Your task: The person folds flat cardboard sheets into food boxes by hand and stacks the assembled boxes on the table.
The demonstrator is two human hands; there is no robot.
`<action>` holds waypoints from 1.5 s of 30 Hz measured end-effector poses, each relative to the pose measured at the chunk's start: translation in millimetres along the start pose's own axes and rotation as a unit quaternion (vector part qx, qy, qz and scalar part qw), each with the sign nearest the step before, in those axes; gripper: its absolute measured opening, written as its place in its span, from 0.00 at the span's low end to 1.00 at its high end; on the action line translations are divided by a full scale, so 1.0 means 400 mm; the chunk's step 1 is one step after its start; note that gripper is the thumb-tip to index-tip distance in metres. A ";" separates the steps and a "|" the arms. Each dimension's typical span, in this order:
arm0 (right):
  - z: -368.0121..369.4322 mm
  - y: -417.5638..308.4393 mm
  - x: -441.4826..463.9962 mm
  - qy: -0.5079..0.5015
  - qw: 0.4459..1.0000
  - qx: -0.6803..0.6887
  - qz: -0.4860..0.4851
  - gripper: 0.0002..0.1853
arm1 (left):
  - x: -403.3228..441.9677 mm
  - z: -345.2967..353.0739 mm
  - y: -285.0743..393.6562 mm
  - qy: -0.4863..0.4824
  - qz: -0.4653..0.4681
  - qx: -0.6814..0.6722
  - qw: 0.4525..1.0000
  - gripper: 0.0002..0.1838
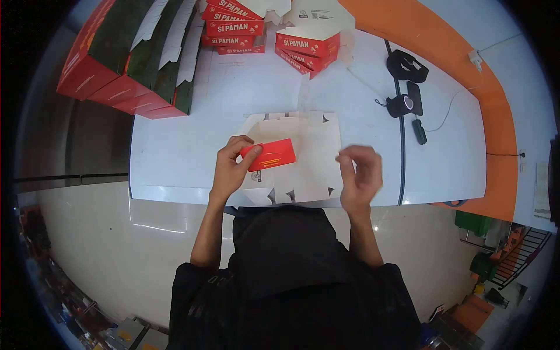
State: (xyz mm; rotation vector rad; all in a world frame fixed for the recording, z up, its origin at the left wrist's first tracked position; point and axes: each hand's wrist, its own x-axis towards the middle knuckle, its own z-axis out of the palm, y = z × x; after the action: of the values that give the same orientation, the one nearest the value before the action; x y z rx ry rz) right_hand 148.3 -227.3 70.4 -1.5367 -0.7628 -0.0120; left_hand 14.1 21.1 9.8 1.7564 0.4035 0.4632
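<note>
A small red card or folded piece (274,156) with yellow print is pinched in my left hand (234,160), between the thumb and fingers, above the white carton. The unfolded white carton (318,154), with dark notches along its edges, lies flat at the table's front edge. My right hand (360,172) is raised just right of the carton, its fingers curled towards the thumb and slightly blurred. Whether anything small is between those fingertips cannot be made out.
Red "SI PAMAN" boxes (236,28) are stacked at the back, with another stack (307,49) to their right. Large red and green cartons (111,76) stand at the back left. A black strap (406,65), a round black device (400,106) and cables lie on the right of the table (175,151).
</note>
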 end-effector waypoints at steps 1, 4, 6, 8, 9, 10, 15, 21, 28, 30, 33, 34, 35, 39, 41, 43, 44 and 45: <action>-0.002 0.004 0.006 -0.012 0.999 0.006 0.041 0.14 | -0.004 0.001 0.004 0.005 -0.019 -0.027 0.999 0.09; 0.024 0.014 0.052 -0.134 0.985 -0.101 0.049 0.14 | -0.013 0.015 0.006 0.006 -0.019 -0.036 0.999 0.10; 0.071 0.013 0.054 -0.177 0.977 -0.107 0.044 0.12 | -0.022 0.023 0.015 -0.008 0.003 0.000 1.000 0.09; 0.102 0.037 0.065 -0.192 0.962 -0.190 -0.040 0.11 | -0.023 0.028 0.040 -0.031 0.032 0.053 0.998 0.08; 0.113 0.052 0.066 -0.199 0.949 -0.231 -0.083 0.11 | -0.023 0.032 0.047 -0.026 0.026 0.057 0.998 0.08; 0.121 0.070 0.062 -0.178 0.961 -0.207 -0.052 0.11 | -0.024 0.036 0.053 -0.020 0.019 0.061 0.998 0.08; 0.152 0.116 0.047 -0.067 0.992 -0.098 0.037 0.11 | -0.029 0.046 0.059 -0.007 -0.015 0.046 0.999 0.08; 0.127 0.092 0.068 -0.257 0.962 -0.095 -0.010 0.11 | -0.017 0.058 0.094 -0.010 0.079 0.107 0.991 0.08; 0.126 0.042 0.043 -0.256 0.951 -0.165 0.048 0.52 | 0.006 0.094 0.097 0.094 0.183 0.213 0.955 0.06; 0.153 0.044 0.016 -0.236 0.954 -0.160 0.089 0.66 | 0.020 0.118 0.115 0.093 0.209 0.255 0.939 0.09; 0.169 0.084 0.024 -0.110 0.978 -0.169 0.057 0.62 | 0.035 0.146 0.178 0.042 0.220 0.251 0.942 0.22; 0.171 0.099 0.040 -0.061 0.985 -0.155 0.041 0.60 | 0.041 0.148 0.215 0.031 0.219 0.219 0.950 0.26; 0.167 0.114 0.067 -0.031 0.981 -0.192 0.011 0.63 | 0.045 0.145 0.234 0.021 0.218 0.186 0.958 0.31; 0.113 0.145 0.281 0.066 0.997 0.003 -0.034 0.62 | 0.041 0.090 0.177 0.042 0.187 0.198 0.961 0.34; 0.094 0.144 0.436 0.093 0.993 0.055 -0.050 0.57 | 0.027 0.055 0.111 0.055 0.122 0.214 0.968 0.33; 0.090 0.161 0.580 0.101 0.989 0.089 -0.067 0.53 | 0.008 0.013 0.048 0.057 0.072 0.234 0.968 0.31; 0.101 0.170 0.647 0.108 0.986 0.098 -0.082 0.52 | -0.008 -0.008 0.020 0.052 0.052 0.246 0.967 0.29; 0.122 0.188 0.712 0.102 0.983 0.122 -0.089 0.52 | -0.020 -0.028 -0.002 0.047 0.031 0.257 0.965 0.28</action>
State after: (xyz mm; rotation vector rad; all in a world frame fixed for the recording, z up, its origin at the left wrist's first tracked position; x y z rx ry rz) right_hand 382.3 -49.7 124.3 -1.2098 -0.7062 -0.1988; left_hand 1.4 26.3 10.3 2.2599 0.5745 0.5192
